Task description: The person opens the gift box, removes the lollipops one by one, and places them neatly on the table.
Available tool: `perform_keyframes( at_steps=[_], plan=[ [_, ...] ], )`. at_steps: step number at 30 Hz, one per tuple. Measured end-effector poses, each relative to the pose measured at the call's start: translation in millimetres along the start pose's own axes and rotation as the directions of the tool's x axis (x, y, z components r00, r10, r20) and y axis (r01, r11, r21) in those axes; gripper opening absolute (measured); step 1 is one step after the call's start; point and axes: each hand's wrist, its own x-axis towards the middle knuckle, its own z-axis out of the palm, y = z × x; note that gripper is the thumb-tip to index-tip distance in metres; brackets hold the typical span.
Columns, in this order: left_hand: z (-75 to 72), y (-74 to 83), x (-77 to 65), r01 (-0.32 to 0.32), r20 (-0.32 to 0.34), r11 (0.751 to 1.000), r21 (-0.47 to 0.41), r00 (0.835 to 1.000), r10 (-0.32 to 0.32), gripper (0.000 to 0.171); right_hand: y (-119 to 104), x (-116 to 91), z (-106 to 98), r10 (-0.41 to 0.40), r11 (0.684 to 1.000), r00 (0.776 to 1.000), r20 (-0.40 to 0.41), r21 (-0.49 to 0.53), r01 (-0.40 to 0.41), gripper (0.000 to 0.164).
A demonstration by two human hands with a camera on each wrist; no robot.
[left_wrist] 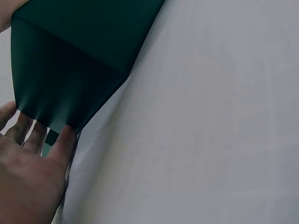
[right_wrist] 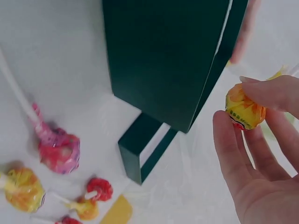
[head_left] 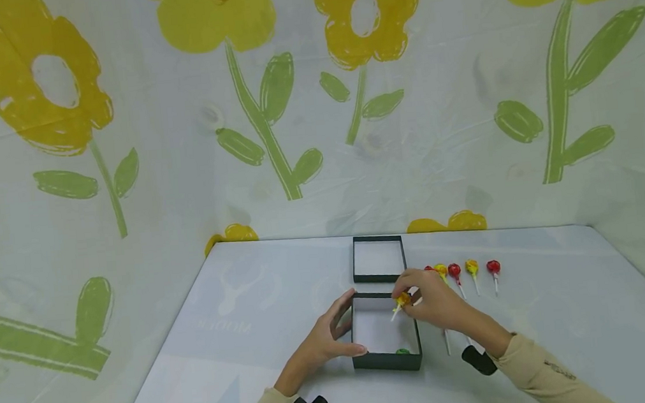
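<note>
An open dark green box with a white inside stands on the table. My left hand grips its left side, the thumb at the near corner and the fingers at the far one. Over the box's right part, my right hand pinches a yellow-wrapped lollipop by its candy head, the white stick slanting down to the left in the head view. Something green, perhaps a wrapped candy, shows inside by the near wall. In the left wrist view, fingertips touch the box's wall.
Behind the box lies its matching lid, white inside up. To the right are several red and yellow lollipops, among them a red one, a yellow one and a pink-wrapped one. A flowered cloth hangs behind the table.
</note>
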Motion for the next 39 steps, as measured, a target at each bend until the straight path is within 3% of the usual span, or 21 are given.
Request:
perform_keyframes(
  at_steps=[4,12,22,39],
  plan=[
    [-0.1,-0.5,0.4,-0.001,0.004,1.0,0.001,1.0,0.001,0.102,2.8,-4.0,-5.1,0.012,1.0,1.0,-0.024,-0.017,-0.012,0.02],
    [0.5,1.4,0.8,-0.016,0.012,1.0,0.012,1.0,0.016,0.104,10.0,-14.0,-18.1,-0.036,0.999,0.998,-0.06,0.031,0.038,0.021],
    [1.2,0.2,0.9,-0.038,0.013,0.999,0.014,0.999,0.038,0.104,18.4,-23.8,-30.0,-0.006,1.0,0.997,-0.079,0.006,0.006,0.024],
    [0.9,-0.1,-0.3,-0.019,-0.003,1.0,-0.002,1.0,0.019,0.104,32.4,-40.5,-44.3,0.06,0.994,0.987,-0.149,-0.083,-0.073,0.028]
  ],
)
